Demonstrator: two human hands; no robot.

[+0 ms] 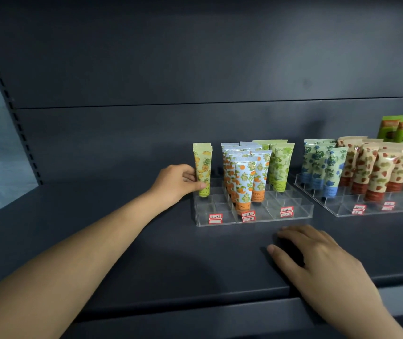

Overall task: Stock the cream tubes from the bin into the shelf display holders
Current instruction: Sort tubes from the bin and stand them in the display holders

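1. Head view: the left hand point(178, 182) pinched a yellow tube point(202, 165) between thumb and fingers. The tube was upright, cap down in the left column of the clear holder point(251, 220).
2. Just right of the grip stood orange tubes point(244, 182), then green tubes point(280, 165), in the same holder.
3. Well right of the grip and nearer the camera, the right hand point(317, 260) rested on the shelf point(171, 265), fingers loosely spread, holding nothing.

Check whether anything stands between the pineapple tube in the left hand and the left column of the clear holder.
Nothing visible does. The left hand holds the pineapple tube upright, cap down, at the rear of the clear holder, in its left column, which has no other tubes. The orange tubes stand in the next column.
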